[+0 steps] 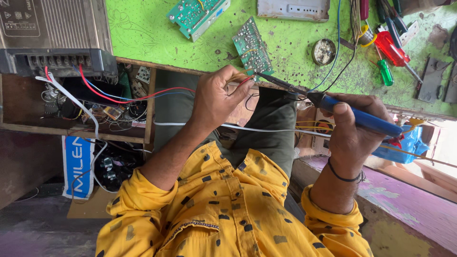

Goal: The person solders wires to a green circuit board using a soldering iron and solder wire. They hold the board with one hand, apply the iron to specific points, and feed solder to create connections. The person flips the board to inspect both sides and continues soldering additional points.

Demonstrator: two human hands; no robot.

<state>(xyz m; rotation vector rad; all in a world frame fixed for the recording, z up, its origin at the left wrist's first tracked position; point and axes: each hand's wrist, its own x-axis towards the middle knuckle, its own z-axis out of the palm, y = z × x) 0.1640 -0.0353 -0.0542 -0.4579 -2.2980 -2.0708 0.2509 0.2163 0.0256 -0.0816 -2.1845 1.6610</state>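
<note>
Messy little repair bench here: a scuffed bright-green tabletop (157, 33) with two green circuit boards (251, 47), a round tin (324, 51) and red- and green-handled screwdrivers (388, 54) scattered about. An open wooden drawer (76, 109) stuffed with parts sits below a grey metal amplifier box (52, 35).

We've got our left hand (216, 97) pinched shut around a small bundle of thin wire ends (243, 80), red among them, held just off the table's front edge above the lap. Our right hand (354, 128) is wrapped tight around the blue plastic handle of a soldering iron (352, 114).

The iron's long axis runs nearly flat across the view, tilted slightly, with the handle low on the right and the dark tip up and to the left. It lands right at the wire ends beside our left fingertips (238, 88).

What could go wrong, as far as we can judge: the hot tip is really close to bare fingers, so a small slip means a burn. The wires are only finger-held, so they could wobble and give a bad joint. The iron's cord and a white cable (266, 129) also cross the lap, and a snag there could jerk the tip sideways onto the dark green trousers (266, 123).
</note>
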